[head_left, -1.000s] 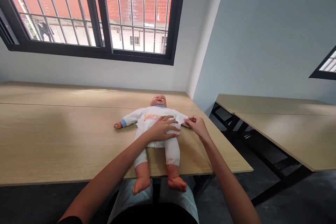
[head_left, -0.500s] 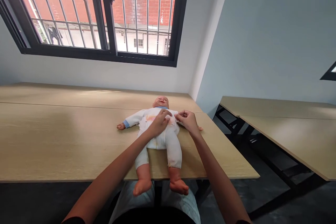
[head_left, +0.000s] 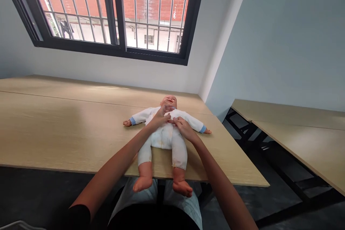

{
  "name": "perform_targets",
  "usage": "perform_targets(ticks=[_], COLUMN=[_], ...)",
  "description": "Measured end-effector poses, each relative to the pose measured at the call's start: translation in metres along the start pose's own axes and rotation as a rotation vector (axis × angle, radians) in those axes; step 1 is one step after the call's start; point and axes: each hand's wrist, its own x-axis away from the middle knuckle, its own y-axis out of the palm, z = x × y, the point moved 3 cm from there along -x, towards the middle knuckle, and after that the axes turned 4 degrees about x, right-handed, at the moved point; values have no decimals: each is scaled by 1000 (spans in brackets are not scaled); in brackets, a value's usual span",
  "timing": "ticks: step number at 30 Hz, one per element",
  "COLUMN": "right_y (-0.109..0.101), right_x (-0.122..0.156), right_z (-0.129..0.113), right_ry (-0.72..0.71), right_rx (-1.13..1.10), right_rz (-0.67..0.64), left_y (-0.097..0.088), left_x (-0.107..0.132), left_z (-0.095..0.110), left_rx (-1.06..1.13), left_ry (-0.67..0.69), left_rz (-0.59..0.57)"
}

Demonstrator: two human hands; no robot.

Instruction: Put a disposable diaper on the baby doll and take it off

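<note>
A baby doll [head_left: 161, 139] in a white suit with blue cuffs lies on its back on the table, head toward the window. Its bare feet stick out past the front edge. My left hand [head_left: 161, 116] is over the doll's upper chest, fingers stretched and thumb apart, with nothing visible in it. Close beside it, my right hand [head_left: 183, 128] rests at the chest front with its fingertips drawn together. What those fingertips pinch, if anything, is too small to make out. Both hands cover part of the doll's chest.
The pale wooden table [head_left: 67, 129] runs left along the wall under a barred window [head_left: 118, 10]. Its right edge ends near a gap, beyond which stands a second table [head_left: 291, 133] on black legs. My lap is just below the front edge.
My right hand has moved left from the doll's side to mid-chest, uncovering its sleeve. My left hand has shifted slightly up toward the neck. The view has tilted a little.
</note>
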Motion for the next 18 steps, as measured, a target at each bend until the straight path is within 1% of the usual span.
perform_targets(ticks=[4, 6, 8, 11, 13, 15, 18], right_y=[4, 1, -9, -28, -32, -26, -8], right_x=[4, 3, 1, -1, -1, -1, 0], right_z=[4, 4, 5, 6, 6, 5, 3], right_ry=[-92, -94, -60, -8, -8, -42, -102], right_rx=[103, 73, -16, -130, -157, -136, 32], right_rz=[-24, 8, 90, 256, 291, 229, 95], left_y=[-24, -34, -42, -56, -67, -78, -92], left_x=[2, 8, 15, 23, 26, 27, 29], left_z=[6, 8, 9, 9, 6, 2, -7], left_rx=[-49, -94, -136, -183, -208, -229, -246], left_ry=[-4, -5, -10, -22, -38, -60, -106], left_rz=[142, 174, 188, 216, 233, 245, 243])
